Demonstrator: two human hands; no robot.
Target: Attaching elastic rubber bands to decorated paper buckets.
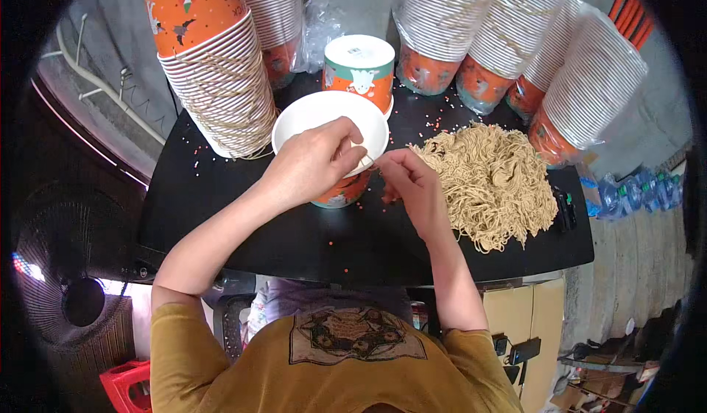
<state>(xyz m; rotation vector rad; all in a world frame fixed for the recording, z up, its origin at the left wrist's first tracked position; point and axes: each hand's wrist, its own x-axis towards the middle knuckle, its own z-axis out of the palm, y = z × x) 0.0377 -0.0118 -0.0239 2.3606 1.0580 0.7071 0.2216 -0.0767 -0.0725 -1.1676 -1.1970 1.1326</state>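
A white-lined paper bucket [300, 120] stands upright on the black table, its orange and green printed side showing below the rim. Over its mouth reaches my left hand [317, 159], fingers curled and thumb pressed in near the rim's right front side. My right hand [414, 184] pinches just outside that same stretch of rim. Something thin and pale shows between the two hands, too small to name. Beside my right hand lies a big heap of beige cord loops [495, 184]. Just behind the bucket, another printed bucket [359, 70] sits upside down.
At the left rises a tall stack of nested buckets [217, 92] with cords hanging along it. Several plastic-wrapped bucket stacks [442, 26] line the back. Tiny red and white bits dot the black table [243, 229]. A small black object [565, 210] lies at the right edge.
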